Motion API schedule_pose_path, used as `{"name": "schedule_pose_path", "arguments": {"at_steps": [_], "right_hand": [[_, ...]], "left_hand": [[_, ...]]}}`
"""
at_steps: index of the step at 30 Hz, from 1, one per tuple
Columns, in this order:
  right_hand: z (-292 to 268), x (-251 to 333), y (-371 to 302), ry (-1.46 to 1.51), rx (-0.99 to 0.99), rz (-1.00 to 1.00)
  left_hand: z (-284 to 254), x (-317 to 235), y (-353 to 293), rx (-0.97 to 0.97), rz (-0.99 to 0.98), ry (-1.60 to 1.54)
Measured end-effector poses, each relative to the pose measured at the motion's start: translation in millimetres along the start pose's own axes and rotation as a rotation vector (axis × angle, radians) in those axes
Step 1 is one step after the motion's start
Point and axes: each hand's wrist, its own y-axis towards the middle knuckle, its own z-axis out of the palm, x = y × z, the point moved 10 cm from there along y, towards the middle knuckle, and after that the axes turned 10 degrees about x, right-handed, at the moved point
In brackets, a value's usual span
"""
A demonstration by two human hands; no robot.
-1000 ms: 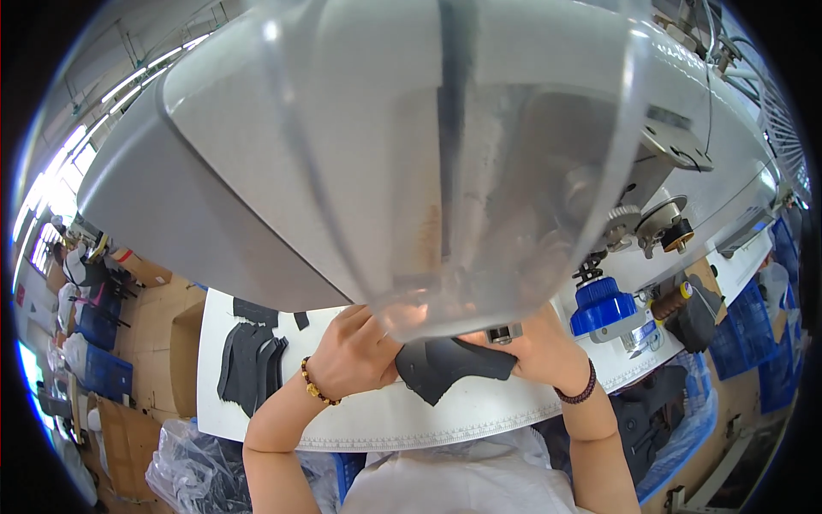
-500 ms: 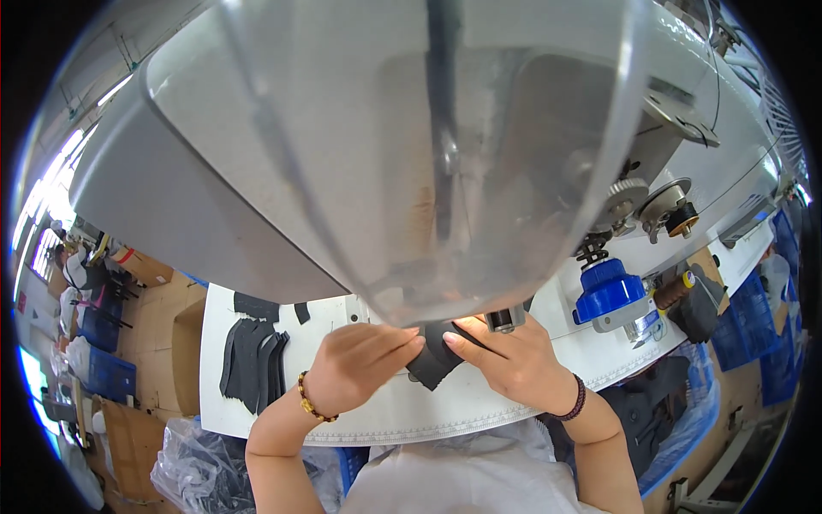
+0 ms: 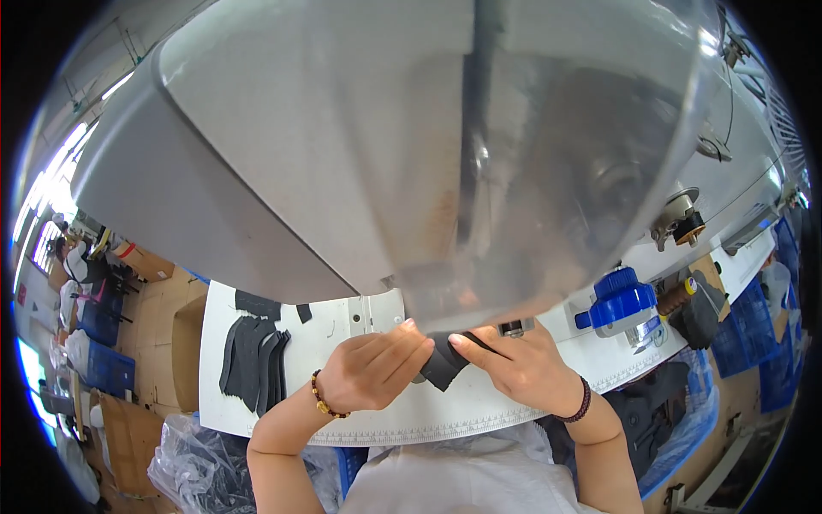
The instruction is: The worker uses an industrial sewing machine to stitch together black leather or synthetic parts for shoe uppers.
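Note:
A small piece of black fabric (image 3: 444, 367) lies between my hands at the sewing machine (image 3: 257, 163), just below its clear plastic guard (image 3: 548, 197). My left hand (image 3: 374, 367) pinches its left side, fingertips close together. Thumb and fingers of my right hand (image 3: 528, 370) close on its right side, the thumb on top. Its far end is hidden under the guard and the machine head, so the needle area does not show. To the left of my left hand, a stack of black fabric strips (image 3: 253, 364) rests on the white table (image 3: 377, 424).
A blue knob (image 3: 621, 300) and a thread spool (image 3: 676, 297) are at the right. Blue crates (image 3: 743, 330) stand beyond them. Below the table's right edge sits a plastic-lined bin of dark pieces (image 3: 655, 403). Clear plastic bags (image 3: 201, 467) lie at lower left.
The machine and its guard appear shifted right in the picture. My left hand sits slightly farther right, and less of the fabric shows between my hands. Both hands keep their grip.

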Motion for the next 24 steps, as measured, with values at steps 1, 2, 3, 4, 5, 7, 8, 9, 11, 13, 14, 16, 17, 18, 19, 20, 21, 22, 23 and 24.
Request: {"name": "schedule_pose_path", "arguments": {"at_steps": [1, 2, 3, 4, 5, 7, 8, 9, 11, 13, 14, 16, 17, 18, 19, 20, 21, 22, 23, 24], "right_hand": [[0, -1, 0, -0.001, 0.000, -0.001], [0, -2, 1, 0.004, -0.002, -0.001], [0, -3, 1, 0.010, -0.004, -0.002], [-1, -5, 2, 0.009, -0.003, 0.000], [-2, -11, 3, 0.053, -0.008, 0.016], [-3, -18, 6, 0.097, -0.013, 0.030], [-3, -19, 8, 0.086, -0.013, 0.023], [-4, -20, 9, 0.076, -0.013, 0.016], [-11, -17, 15, 0.043, -0.054, -0.024], [-16, -13, 17, 0.010, -0.096, -0.064], [-17, -15, 17, 0.029, -0.111, -0.054], [-16, -17, 17, 0.048, -0.125, -0.044], [-14, -26, 17, 0.136, -0.131, 0.026], [-12, -35, 17, 0.224, -0.135, 0.096], [-13, -37, 18, 0.223, -0.136, 0.097], [-15, -38, 21, 0.252, -0.132, 0.079], [-17, -38, 23, 0.280, -0.128, 0.060], [-18, -40, 24, 0.282, -0.128, 0.063], [-20, -38, 24, 0.269, -0.128, 0.038], [-21, -36, 25, 0.256, -0.128, 0.014]], "left_hand": [[1, 0, 0, -0.001, 0.000, 0.001], [1, 0, 0, -0.014, 0.005, -0.004], [1, 0, -1, -0.026, 0.010, -0.009], [0, 1, 1, -0.027, 0.011, -0.010], [1, 4, 3, -0.001, 0.002, -0.024], [4, 10, 6, 0.024, -0.009, -0.037], [5, 14, 5, -0.002, -0.022, -0.052], [4, 18, 5, -0.028, -0.035, -0.067], [6, 21, 5, -0.020, -0.028, -0.074], [5, 21, 6, -0.011, -0.020, -0.082], [6, 21, 7, 0.016, -0.029, -0.084], [8, 23, 7, 0.044, -0.040, -0.087], [8, 27, 7, 0.028, -0.051, -0.085], [7, 29, 5, 0.013, -0.063, -0.084], [9, 29, 5, 0.013, -0.061, -0.085], [11, 32, 5, 0.011, -0.090, -0.081], [12, 34, 5, 0.009, -0.119, -0.076], [13, 32, 6, 0.011, -0.119, -0.079], [8, 30, 8, -0.033, -0.127, -0.058], [4, 27, 10, -0.076, -0.136, -0.038]]}}
